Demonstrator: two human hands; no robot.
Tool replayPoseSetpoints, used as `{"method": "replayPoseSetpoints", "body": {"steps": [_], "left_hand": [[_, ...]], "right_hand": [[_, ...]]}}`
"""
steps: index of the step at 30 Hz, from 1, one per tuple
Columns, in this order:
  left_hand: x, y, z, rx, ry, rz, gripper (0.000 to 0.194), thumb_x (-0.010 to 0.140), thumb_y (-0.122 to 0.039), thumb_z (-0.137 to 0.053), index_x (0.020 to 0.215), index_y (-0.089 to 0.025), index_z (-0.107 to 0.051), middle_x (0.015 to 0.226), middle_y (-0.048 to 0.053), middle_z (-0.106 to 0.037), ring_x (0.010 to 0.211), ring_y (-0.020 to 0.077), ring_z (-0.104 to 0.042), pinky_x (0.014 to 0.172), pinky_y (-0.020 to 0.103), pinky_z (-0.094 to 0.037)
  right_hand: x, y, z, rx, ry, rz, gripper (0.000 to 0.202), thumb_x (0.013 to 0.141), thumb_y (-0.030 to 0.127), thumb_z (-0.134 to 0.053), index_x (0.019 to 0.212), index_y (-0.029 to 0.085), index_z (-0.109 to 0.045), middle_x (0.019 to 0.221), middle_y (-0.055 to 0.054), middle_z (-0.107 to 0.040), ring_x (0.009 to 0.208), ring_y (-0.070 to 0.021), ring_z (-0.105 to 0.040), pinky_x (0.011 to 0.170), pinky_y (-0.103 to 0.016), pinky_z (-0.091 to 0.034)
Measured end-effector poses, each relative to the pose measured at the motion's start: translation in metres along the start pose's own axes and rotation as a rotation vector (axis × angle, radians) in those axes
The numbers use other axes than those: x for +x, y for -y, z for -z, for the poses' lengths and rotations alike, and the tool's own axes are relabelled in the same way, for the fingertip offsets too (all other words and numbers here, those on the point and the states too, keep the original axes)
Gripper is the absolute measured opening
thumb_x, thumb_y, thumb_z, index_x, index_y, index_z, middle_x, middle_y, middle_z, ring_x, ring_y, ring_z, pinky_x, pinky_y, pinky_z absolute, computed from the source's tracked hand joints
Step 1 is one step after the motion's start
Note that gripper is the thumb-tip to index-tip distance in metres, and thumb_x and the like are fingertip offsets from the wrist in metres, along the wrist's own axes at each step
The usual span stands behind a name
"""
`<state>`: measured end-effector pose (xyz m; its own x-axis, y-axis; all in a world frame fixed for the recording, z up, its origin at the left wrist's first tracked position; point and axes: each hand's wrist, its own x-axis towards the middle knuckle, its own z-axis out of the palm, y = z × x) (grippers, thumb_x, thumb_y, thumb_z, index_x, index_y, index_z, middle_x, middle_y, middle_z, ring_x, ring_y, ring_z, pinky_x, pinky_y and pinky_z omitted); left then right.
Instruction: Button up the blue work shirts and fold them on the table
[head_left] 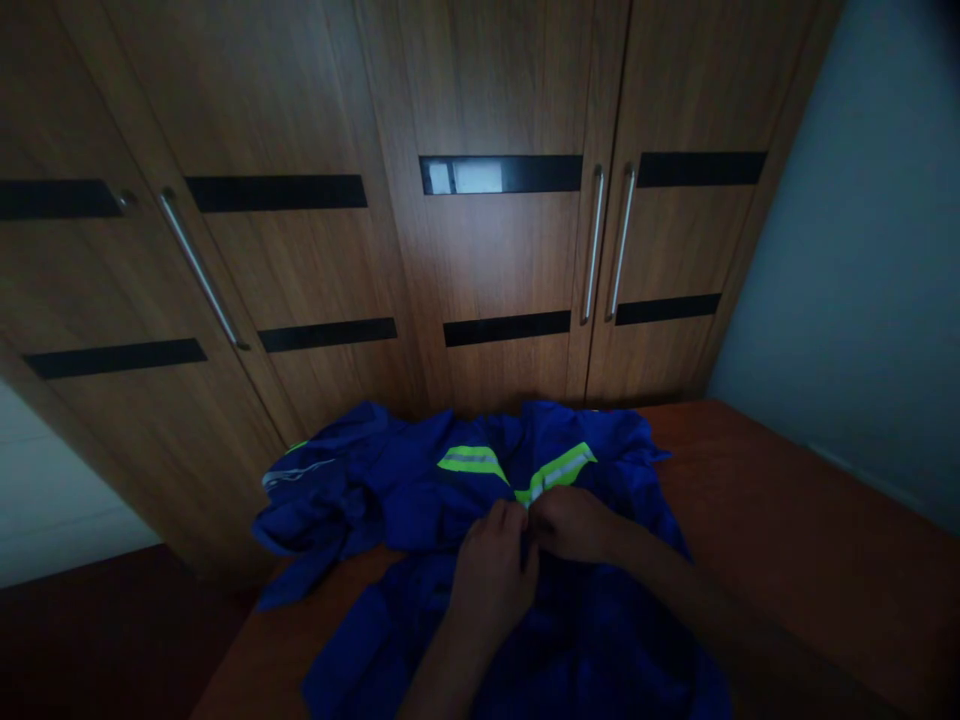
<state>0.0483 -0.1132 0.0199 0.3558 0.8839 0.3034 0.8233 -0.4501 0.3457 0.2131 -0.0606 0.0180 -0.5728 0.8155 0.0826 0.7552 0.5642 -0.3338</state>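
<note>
A blue work garment (427,490) with yellow-green and silver reflective strips lies spread and creased on a reddish-brown table. My left hand (496,560) and my right hand (574,522) meet at the middle of its front, right below where the two strips come together in a V. The fingers of both hands are bent and closed on the fabric there. Whether a button, a zip or only cloth lies between the fingertips is hidden. One sleeve stretches out to the left, bunched up, and the lower part of the garment comes towards me under my forearms.
The table (787,520) extends to the right. Behind it stands a wooden wardrobe (495,250) with dark inlaid bands and long metal handles (592,245). A pale wall (862,280) rises on the right. Dark floor (90,640) shows at lower left. The light is dim.
</note>
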Motion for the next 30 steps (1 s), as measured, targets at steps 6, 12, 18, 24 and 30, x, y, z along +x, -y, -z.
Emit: {"method": "replayPoseSetpoints", "body": {"steps": [6, 12, 18, 24, 30], "left_hand": [[-0.004, 0.019, -0.017, 0.088, 0.091, 0.044, 0.02, 0.086, -0.026, -0.053, 0.106, -0.024, -0.054, 0.104, 0.003, -0.058, 0.084, 0.0193, -0.06, 0.074, 0.03, -0.043], [-0.001, 0.018, -0.02, 0.151, 0.089, 0.008, 0.028, 0.092, -0.016, -0.038, 0.105, -0.027, -0.06, 0.088, 0.002, -0.06, 0.079, 0.017, -0.06, 0.068, 0.026, -0.041], [-0.003, 0.022, -0.022, 0.08, 0.07, 0.002, 0.032, 0.089, -0.013, -0.041, 0.109, -0.029, -0.061, 0.087, 0.002, -0.06, 0.08, 0.0164, -0.059, 0.069, 0.025, -0.041], [-0.003, 0.027, -0.022, -0.118, 0.006, 0.052, 0.029, 0.088, -0.011, -0.041, 0.1, -0.026, -0.064, 0.087, 0.001, -0.06, 0.081, 0.0143, -0.06, 0.071, 0.022, -0.041], [-0.001, 0.03, -0.024, -0.245, -0.015, 0.088, 0.027, 0.088, -0.013, -0.043, 0.094, -0.026, -0.067, 0.082, 0.0, -0.061, 0.081, 0.014, -0.059, 0.073, 0.022, -0.041]], "right_hand": [[-0.01, -0.02, -0.007, 0.634, -0.231, -0.228, 0.026, 0.076, 0.036, -0.054, 0.059, 0.017, -0.059, 0.055, 0.003, -0.054, 0.053, -0.0109, -0.049, 0.051, -0.021, -0.034], [-0.021, -0.025, -0.017, 0.633, -0.526, -0.546, 0.02, 0.074, 0.032, -0.05, 0.059, 0.02, -0.054, 0.054, 0.004, -0.052, 0.053, -0.0124, -0.048, 0.051, -0.023, -0.034], [-0.026, -0.01, -0.024, 0.031, -0.503, -0.491, 0.008, 0.08, 0.019, -0.051, 0.077, 0.021, -0.059, 0.078, -0.002, -0.062, 0.07, -0.0162, -0.058, 0.065, -0.026, -0.041], [-0.034, 0.024, -0.022, -0.135, -0.456, 0.071, 0.015, 0.089, 0.02, -0.048, 0.1, 0.02, -0.059, 0.1, -0.005, -0.062, 0.097, -0.0201, -0.055, 0.089, -0.033, -0.042], [-0.033, 0.02, -0.027, -0.389, -0.311, 0.065, 0.035, 0.085, 0.011, -0.053, 0.119, 0.02, -0.055, 0.095, -0.006, -0.062, 0.085, -0.0204, -0.059, 0.076, -0.034, -0.045]]}}
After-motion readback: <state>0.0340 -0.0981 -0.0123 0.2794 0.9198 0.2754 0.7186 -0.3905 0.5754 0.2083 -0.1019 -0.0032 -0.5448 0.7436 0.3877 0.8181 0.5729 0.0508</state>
